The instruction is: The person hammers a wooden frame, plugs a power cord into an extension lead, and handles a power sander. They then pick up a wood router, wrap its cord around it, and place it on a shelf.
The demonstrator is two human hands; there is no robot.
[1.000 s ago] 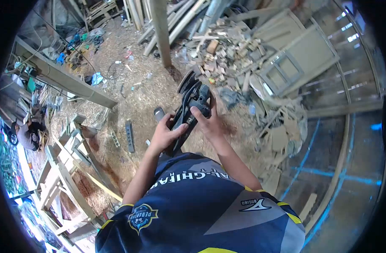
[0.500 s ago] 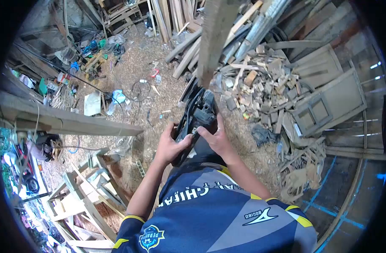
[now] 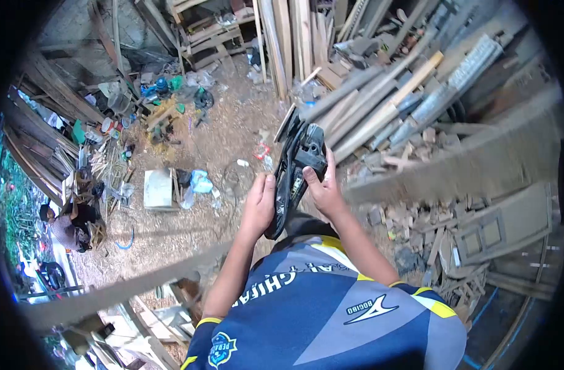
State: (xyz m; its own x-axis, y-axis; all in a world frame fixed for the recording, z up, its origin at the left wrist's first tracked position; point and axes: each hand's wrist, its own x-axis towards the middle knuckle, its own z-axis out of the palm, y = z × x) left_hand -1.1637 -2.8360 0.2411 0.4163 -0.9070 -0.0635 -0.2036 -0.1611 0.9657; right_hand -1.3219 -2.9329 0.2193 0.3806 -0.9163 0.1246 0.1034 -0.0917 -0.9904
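A black power tool, long and narrow like an electric planer, is held in front of my body. Its flat base edge faces left, and a dark cable seems to be folded along it. My left hand presses on its lower left side, with the thumb up and the other fingers mostly hidden. On the right side, my right hand grips the body, thumb on top and fingers wrapped behind it.
Wooden beams cross the view at right and lower left. Planks lean at the upper right, above scattered offcuts. A pale board lies on the shavings-covered floor. A person sits far left.
My view has turned and shifted, so the beams and floor items appear elsewhere. The planer stays in both hands, now slightly more upright; my left thumb has drawn back toward its edge.
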